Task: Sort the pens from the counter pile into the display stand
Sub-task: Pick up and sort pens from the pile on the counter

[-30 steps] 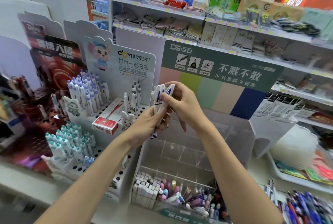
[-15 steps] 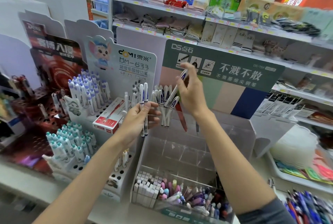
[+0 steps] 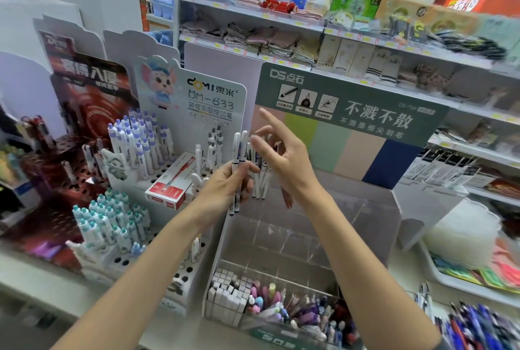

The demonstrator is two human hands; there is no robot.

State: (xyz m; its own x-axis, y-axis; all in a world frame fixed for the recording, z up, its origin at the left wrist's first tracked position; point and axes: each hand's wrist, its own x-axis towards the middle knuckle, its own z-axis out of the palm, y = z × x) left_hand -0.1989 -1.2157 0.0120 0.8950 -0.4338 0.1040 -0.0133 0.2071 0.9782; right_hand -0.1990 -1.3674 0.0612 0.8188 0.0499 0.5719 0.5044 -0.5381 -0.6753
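**Two slim pens in the left hand, the right hand free above the clear stand**

Just at nine o'clock of centre, the left hand (image 3: 225,189) pinches two slim white plastic pens with dark blue bands (image 3: 237,150) upright at mid-barrel. Beside them at three o'clock, the right hand (image 3: 284,161) hangs with its fingers spread and loose, holding nothing I can make out. More white pens (image 3: 260,183) stand behind it. The clear acrylic tiered display stand with a green header card (image 3: 365,223) sits at six o'clock. The blurred pile of blue pens (image 3: 478,327) lies on the counter (image 3: 405,271) at five o'clock. The pens look light, stiff and smooth, so they may slip or fan apart. A mid-barrel pinch, one pen at a time, should guide each tip into its compartment.
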